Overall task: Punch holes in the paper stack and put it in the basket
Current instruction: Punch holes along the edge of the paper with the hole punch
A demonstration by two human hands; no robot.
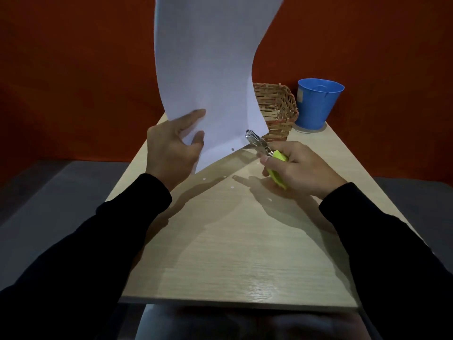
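- While the paper stack is held upright above the table, its lower left corner is pinched by the left hand, with the thumb laid across the near face and the fingers curled behind.
- Both forearms are clad in black sleeves and are reached forward from the near edge of the table.
- The punch is gripped by the right hand, the fingers being wrapped round its yellow-green handles; the metal head is pointed up and to the left.
- The metal head is set at the lower right corner of the sheets, at or just over their bottom edge; whether it is closed on the paper cannot be told.
- One punched hole is seen near the bottom edge of the sheets, left of the metal head.
- The top of the sheets is bowed and is cut off by the upper edge of the view.
- The wicker basket is placed at the far end of the table, partly hidden behind the sheets, with a blue bucket just beside it on the right.
- Small white paper dots are scattered on the tabletop beneath the hands.
- A wide bare stretch of tabletop is left between the hands and the near edge.
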